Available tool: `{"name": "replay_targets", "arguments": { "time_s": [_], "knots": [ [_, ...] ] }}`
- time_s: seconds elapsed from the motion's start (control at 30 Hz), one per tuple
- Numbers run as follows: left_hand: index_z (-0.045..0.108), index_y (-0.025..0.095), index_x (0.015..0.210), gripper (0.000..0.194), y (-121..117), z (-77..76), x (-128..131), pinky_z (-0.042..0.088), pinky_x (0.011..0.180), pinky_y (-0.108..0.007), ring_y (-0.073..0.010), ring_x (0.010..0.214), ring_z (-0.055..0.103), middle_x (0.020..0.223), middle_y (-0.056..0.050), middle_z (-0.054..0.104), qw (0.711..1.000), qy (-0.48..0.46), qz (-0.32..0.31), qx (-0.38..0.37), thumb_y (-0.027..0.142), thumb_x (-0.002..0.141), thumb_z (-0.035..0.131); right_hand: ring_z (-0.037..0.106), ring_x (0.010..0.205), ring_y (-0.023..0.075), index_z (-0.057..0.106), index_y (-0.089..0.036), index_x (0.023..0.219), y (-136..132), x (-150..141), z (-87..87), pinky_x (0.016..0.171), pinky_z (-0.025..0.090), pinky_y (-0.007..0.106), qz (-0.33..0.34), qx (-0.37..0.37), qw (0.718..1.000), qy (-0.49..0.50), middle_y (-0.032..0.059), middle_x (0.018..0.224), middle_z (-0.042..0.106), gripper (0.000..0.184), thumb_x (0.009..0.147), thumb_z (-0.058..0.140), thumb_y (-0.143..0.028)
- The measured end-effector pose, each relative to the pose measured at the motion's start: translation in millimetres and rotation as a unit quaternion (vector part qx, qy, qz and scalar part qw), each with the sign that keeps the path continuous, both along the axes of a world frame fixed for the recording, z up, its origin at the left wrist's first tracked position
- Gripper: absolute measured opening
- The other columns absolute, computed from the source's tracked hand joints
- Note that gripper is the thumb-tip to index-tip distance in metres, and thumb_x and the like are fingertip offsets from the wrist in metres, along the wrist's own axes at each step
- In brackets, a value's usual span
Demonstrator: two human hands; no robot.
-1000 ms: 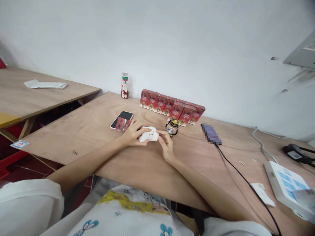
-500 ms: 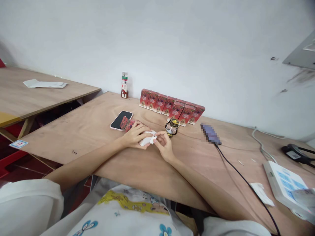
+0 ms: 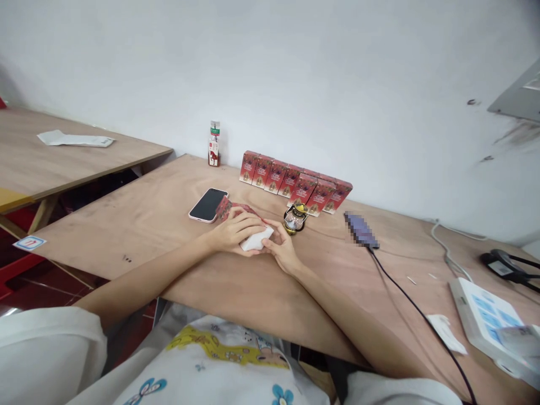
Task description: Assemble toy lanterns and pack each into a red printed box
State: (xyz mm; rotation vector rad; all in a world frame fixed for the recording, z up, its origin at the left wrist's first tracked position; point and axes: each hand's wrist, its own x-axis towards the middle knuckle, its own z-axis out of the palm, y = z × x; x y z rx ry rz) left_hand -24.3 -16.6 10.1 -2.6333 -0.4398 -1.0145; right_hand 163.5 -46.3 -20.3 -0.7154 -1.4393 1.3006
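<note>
A small cardboard box [image 3: 256, 241], red printed outside with a white face toward me, is held low over the front part of the table. My left hand [image 3: 234, 230] wraps over it from the left, fingers closed on its top. On its right end, my right hand [image 3: 283, 247] grips with thumb and fingers. The red far end pokes out beyond my left fingers; the rest is partly hidden by both hands. Just past my right hand stands a small gold-and-black lantern [image 3: 294, 219]. A black-screened phone [image 3: 208, 205] lies left of the box.
Several red boxes [image 3: 276, 176] stand in rows near the wall, with a bottle [image 3: 214, 145] to their left. To the right lie a blurred phone [image 3: 361, 229] on a black cable, a white tissue [image 3: 447, 333] and a white device [image 3: 485, 320].
My right fingers have moved from pinching the white flap at the box's right end to holding around that end, and the flap now looks folded in. The box has turned slightly.
</note>
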Motion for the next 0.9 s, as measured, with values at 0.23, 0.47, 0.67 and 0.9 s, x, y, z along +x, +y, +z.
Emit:
{"name": "replay_targets", "arguments": {
  "time_s": [0.23,0.47,0.67,0.9],
  "knots": [
    [0.051,0.022,0.124,0.068,0.9,8.5,-5.9,0.033,0.091,-0.047,-0.0315,0.110,0.046,0.123,-0.014,0.049,0.973,-0.165,0.141,-0.076,0.061,0.069,0.057,0.048,0.120,0.0228,0.049,-0.027,0.117,-3.2,1.1,-6.5,0.087,0.054,0.038,-0.177,0.283,0.934,-0.128,0.0103,0.129,0.041,0.040,0.080,0.062,-0.034],
    [0.033,0.023,0.137,0.077,1.2,16.9,-2.0,0.048,0.076,-0.033,-0.0186,0.087,0.057,0.107,-0.007,0.055,0.914,-0.279,0.115,-0.273,0.045,0.070,0.064,0.032,0.132,0.0276,0.060,-0.023,0.107,-13.8,0.2,-0.8,0.103,0.039,0.048,-0.168,0.510,0.753,-0.379,0.0118,0.131,0.039,0.024,0.084,0.051,-0.019],
    [0.035,0.026,0.136,0.074,0.2,18.6,-4.3,0.048,0.065,-0.023,-0.0137,0.079,0.058,0.097,-0.002,0.058,0.927,-0.261,0.111,-0.245,0.035,0.069,0.066,0.025,0.133,0.0349,0.056,-0.022,0.110,6.8,17.6,-1.2,0.103,0.027,0.062,-0.430,0.470,0.673,-0.376,0.0133,0.136,0.031,0.029,0.081,0.055,-0.022],
    [0.042,0.023,0.131,0.059,1.6,12.3,-10.0,0.046,0.069,-0.027,-0.0164,0.076,0.060,0.098,-0.004,0.062,0.963,-0.164,0.131,-0.166,0.045,0.078,0.057,0.037,0.127,0.0300,0.036,-0.019,0.131,27.4,44.8,8.5,0.102,0.031,0.057,-0.423,0.304,0.790,-0.325,0.0180,0.131,0.040,0.050,0.085,0.051,-0.033]
  ]
}}
